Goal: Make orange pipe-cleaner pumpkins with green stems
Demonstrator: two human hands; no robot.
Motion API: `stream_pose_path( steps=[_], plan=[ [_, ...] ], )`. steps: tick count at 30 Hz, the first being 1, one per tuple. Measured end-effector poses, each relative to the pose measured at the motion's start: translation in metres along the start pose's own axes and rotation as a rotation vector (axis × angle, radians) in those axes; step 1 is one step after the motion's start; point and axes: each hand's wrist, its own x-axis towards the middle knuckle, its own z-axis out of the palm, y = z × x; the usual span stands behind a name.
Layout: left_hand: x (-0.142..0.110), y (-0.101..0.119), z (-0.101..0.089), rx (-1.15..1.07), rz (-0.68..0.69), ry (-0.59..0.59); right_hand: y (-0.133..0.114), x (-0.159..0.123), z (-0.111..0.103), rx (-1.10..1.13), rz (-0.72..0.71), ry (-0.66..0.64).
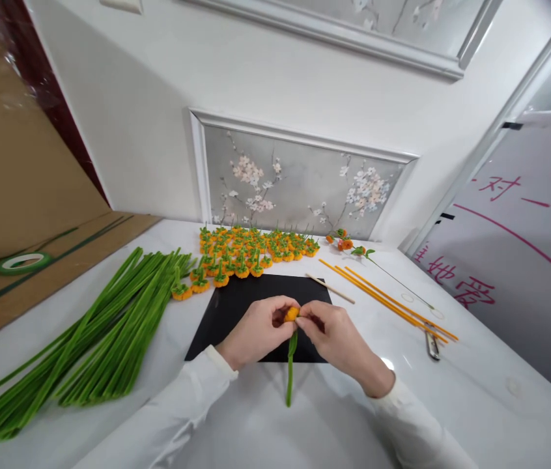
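Between my two hands is a small orange pipe-cleaner flower [292, 314], held above a black mat [226, 312]. My left hand [260, 329] is closed, with thumb and fingers pinching the flower from the left. From the other side, the fingertips of my right hand [337, 335] pinch at the flower's edge, close to where the green part starts. A green pipe-cleaner stem [290, 381] hangs down from it, past the mat's front edge. The fingers hide part of the flower.
Rows of orange flower heads [241, 264] stand behind the mat. Green pipe cleaners [124, 332] lie at left, orange pipe cleaners [383, 294], a wooden stick [331, 288], nail clippers [432, 345] and a finished flower stem [346, 243] at right. Green tape [24, 262] rests on cardboard.
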Motion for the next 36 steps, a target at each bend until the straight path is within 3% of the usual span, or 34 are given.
stream_pose_path(
  steps=[3,10,13,18,21,25,29,36],
  plan=[
    [0.000,0.000,-0.001,-0.025,-0.026,-0.027,-0.001,-0.001,0.002,-0.014,-0.081,-0.002],
    [0.000,0.009,-0.009,-0.284,-0.260,-0.313,0.001,-0.001,-0.005,-0.445,-0.486,-0.145],
    [-0.001,0.013,-0.013,-0.341,-0.293,-0.382,0.000,0.000,-0.007,-0.445,-0.544,-0.136],
    [-0.002,0.015,-0.013,-0.479,-0.266,-0.322,0.004,0.003,-0.013,-0.052,-0.326,0.059],
    [-0.002,0.016,-0.012,-0.490,-0.245,-0.234,0.007,0.002,-0.016,0.037,-0.146,0.139],
    [0.001,0.020,-0.011,-0.441,-0.189,-0.127,0.004,-0.002,-0.015,0.173,0.066,-0.011],
    [0.002,0.022,-0.010,-0.361,-0.144,-0.017,-0.003,-0.004,-0.009,0.150,0.064,-0.179],
    [0.002,0.017,-0.009,-0.347,-0.188,0.109,-0.007,-0.003,-0.010,0.102,0.022,-0.160]
  ],
)
